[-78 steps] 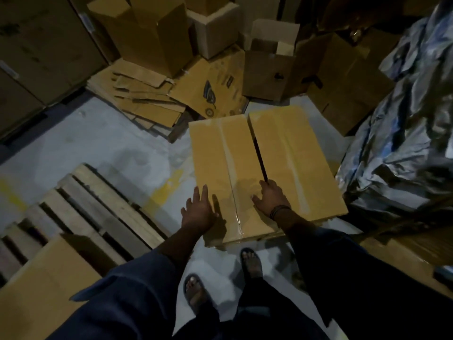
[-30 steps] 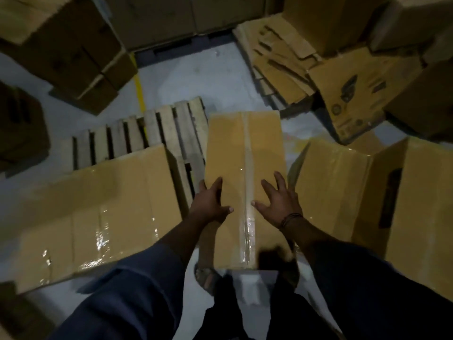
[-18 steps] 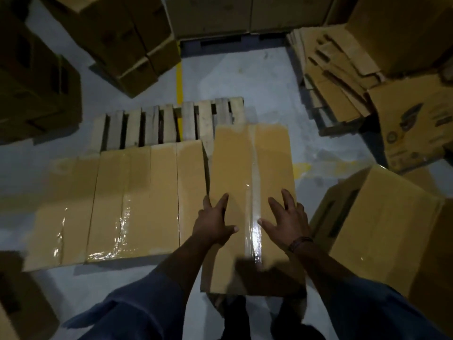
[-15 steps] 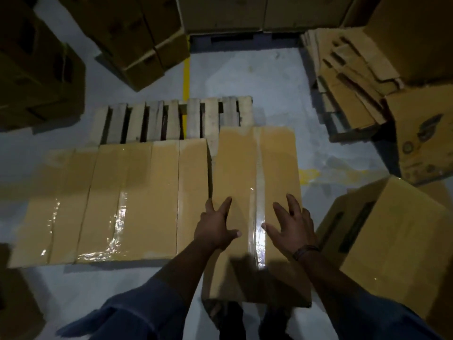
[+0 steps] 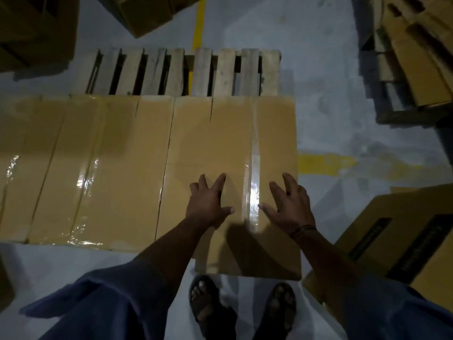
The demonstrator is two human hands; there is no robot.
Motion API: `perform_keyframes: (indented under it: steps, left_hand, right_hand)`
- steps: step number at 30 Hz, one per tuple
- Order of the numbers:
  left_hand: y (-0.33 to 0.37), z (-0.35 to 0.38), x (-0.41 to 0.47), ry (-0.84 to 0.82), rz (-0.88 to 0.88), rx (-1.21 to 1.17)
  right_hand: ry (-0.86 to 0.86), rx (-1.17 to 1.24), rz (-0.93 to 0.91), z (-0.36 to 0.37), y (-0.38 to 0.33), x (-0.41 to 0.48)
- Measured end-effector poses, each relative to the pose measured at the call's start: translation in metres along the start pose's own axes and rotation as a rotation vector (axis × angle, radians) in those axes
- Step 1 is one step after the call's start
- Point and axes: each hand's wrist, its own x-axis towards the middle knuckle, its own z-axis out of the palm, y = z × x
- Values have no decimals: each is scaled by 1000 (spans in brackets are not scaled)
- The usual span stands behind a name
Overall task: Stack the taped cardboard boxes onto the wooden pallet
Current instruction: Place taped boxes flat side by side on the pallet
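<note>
Head view, looking down: both my hands lie flat, fingers spread, on top of a taped cardboard box (image 5: 235, 168) at the right end of a row of taped boxes (image 5: 85, 168) on the wooden pallet (image 5: 186, 72). My left hand (image 5: 208, 204) presses left of the shiny tape seam, my right hand (image 5: 289, 207) to its right; neither grip is closed around anything, only palms resting on the lid. The box touches its neighbour along its left side, but its near edge juts out past the row, just above my sandalled feet (image 5: 242, 310). I judge the main risk is this overhang: if the near part has no slats beneath it, the box could tip toward my toes once I let go. A crooked push could also open a gap in the row, and an open box (image 5: 392, 244) on the floor crowds my right side
</note>
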Motion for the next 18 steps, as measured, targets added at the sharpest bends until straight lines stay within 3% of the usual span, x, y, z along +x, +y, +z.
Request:
perform_keyframes:
  steps: [6, 12, 18]
  left_hand:
    - [-14, 22, 22, -9, 12, 73]
    - [-19, 37, 27, 33, 84, 298]
    - [-27, 39, -6, -80, 64, 344]
  right_hand:
    - [-15, 16, 10, 28, 9, 24]
    - [10, -3, 34, 43, 6, 30]
    - [-177, -79, 30, 31, -5, 5]
